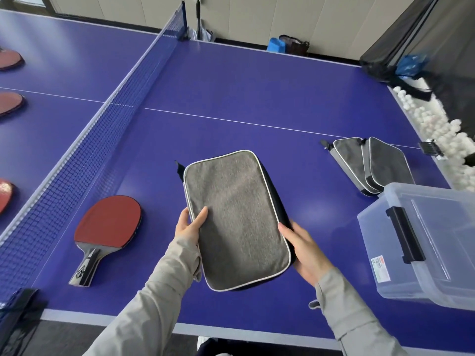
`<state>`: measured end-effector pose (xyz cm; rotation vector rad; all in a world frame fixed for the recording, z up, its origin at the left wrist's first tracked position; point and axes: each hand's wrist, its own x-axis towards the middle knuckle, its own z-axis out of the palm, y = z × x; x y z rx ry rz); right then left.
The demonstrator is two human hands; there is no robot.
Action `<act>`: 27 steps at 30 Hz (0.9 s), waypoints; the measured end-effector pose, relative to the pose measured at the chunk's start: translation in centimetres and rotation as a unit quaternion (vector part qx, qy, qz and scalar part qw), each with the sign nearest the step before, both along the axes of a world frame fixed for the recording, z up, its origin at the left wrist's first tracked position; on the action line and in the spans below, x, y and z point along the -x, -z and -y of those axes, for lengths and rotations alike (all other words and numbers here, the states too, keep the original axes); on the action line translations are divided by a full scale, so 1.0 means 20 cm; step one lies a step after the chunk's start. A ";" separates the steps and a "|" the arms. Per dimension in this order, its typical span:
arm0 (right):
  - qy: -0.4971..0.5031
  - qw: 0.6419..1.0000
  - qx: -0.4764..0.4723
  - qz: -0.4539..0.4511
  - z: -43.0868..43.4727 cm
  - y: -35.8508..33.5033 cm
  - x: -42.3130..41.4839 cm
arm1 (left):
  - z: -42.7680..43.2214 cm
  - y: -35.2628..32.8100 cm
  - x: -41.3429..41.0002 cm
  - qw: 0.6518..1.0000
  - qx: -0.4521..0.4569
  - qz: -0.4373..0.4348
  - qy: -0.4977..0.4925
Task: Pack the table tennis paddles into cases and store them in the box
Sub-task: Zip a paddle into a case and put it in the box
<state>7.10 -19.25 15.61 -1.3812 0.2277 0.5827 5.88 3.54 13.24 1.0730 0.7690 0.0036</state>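
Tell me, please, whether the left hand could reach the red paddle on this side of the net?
Probably yes: the paddle lies flat on the table just left of the left hand, nothing between them. But that hand holds the grey case, with the right hand, and must let go first.

At left, the far red paddle (9, 60), middle red paddle (10, 102) and near red paddle (5, 195) are cut by the frame edge. Clear storage box (421, 242): right side out of frame; label (381, 269) print too small to read. Grey case (237, 217): contents not visible; it covers most fingers of the left hand (189, 223) and right hand (305, 253). Stacked cases (372, 163): near ends hidden behind the box.
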 end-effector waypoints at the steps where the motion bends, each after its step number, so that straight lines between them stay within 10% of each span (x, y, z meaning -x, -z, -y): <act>1: 0.007 1.000 -0.004 0.001 -0.01 0.00 0.01 | 0.01 0.00 -0.01 1.000 -0.013 -0.001 0.004; 7: 0.025 0.981 0.144 0.128 -0.06 -0.01 0.08 | 0.08 0.00 -0.04 0.973 -0.209 -0.065 0.069; 13: 0.000 0.956 0.194 0.218 -0.16 0.00 0.19 | 0.35 -0.13 0.03 0.969 -0.083 0.009 0.231; 27: -0.044 0.961 0.184 0.200 -0.23 0.05 0.26 | 0.30 -0.09 0.08 0.966 -0.111 0.039 0.231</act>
